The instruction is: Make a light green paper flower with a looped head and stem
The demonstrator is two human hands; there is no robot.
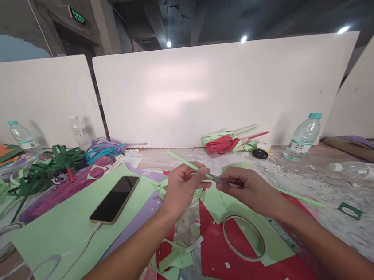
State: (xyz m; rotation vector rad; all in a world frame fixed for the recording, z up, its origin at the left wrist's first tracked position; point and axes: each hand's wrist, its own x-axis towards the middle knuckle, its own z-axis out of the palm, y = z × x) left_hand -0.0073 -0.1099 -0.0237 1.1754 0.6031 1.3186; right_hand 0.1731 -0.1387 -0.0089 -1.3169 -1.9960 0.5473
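Note:
My left hand (pixel 181 186) pinches a thin rolled light-green paper stick (pixel 182 160) that points up and to the left. My right hand (pixel 249 189) is closed on a slim dark tool (pixel 226 181), perhaps tweezers, whose tip meets the stick's lower end. Both hands hover above green and red paper sheets (pixel 218 248) at the table's middle. A roll of clear tape (pixel 244 237) lies just below my right hand. Another green stick (pixel 300 198) lies to the right of my right wrist.
A phone (pixel 115 199) on a cable rests on a green sheet (pixel 66 233) at left. Water bottles (pixel 302 138) (pixel 360 170) lie at right, two more stand at the back left (pixel 22 136). Paper strips (pixel 223 141) and scraps lie along the white partition (pixel 222 91).

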